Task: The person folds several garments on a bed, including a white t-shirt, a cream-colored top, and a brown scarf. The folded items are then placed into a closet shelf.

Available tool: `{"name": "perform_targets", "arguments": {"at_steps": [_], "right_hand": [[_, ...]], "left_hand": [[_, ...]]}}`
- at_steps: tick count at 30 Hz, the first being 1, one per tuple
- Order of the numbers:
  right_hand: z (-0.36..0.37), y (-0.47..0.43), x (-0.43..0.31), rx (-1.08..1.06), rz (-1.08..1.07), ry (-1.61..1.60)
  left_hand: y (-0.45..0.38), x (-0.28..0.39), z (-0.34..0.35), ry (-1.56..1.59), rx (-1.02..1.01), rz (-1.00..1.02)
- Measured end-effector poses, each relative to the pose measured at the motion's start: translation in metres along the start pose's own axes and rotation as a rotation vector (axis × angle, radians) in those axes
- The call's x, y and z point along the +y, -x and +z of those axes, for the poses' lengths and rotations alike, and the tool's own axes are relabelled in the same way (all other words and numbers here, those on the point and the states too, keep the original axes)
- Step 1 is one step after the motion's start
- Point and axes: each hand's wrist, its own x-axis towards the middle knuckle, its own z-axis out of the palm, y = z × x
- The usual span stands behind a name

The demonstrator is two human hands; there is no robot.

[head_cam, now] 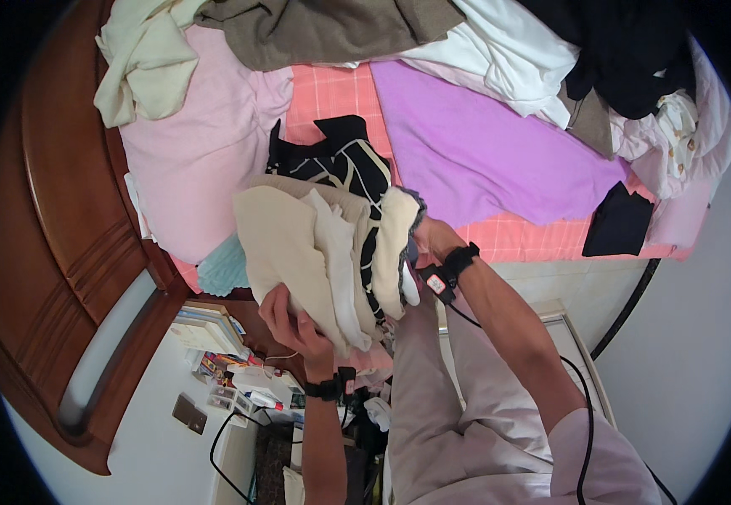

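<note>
Between my two hands is a stack of folded clothes, tilted so that its layers face up and to the right. Its layers include a beige garment, a white garment, a black-and-cream patterned one and a cream one with grey edging. My left hand presses on the beige garment at the near left, thumb and fingers spread over it. My right hand grips the right side; its fingertips are hidden behind the cloth. A black patterned collared garment shows just beyond the stack; I cannot tell whether it belongs to it.
The bed has a coral checked sheet. On it lie a pink garment, a purple cloth, a white garment and a folded black cloth. A wooden headboard stands left. Books sit near my left hand.
</note>
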Motion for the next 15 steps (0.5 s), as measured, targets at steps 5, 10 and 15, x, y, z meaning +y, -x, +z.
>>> {"name": "perform_targets", "arguments": {"at_steps": [5, 10, 15], "right_hand": [[-0.008, 0.037, 0.019, 0.030, -0.055, -0.100], [-0.002, 0.073, 0.028, 0.032, -0.150, -0.189], [0.030, 0.140, 0.032, 0.046, -0.276, -0.279]], "left_hand": [[0.006, 0.033, -0.018, -0.007, -0.019, 0.084], [0.003, 0.103, -0.046, -0.073, -0.023, 0.174], [-0.019, 0.206, -0.093, -0.080, -0.052, 0.301]]}}
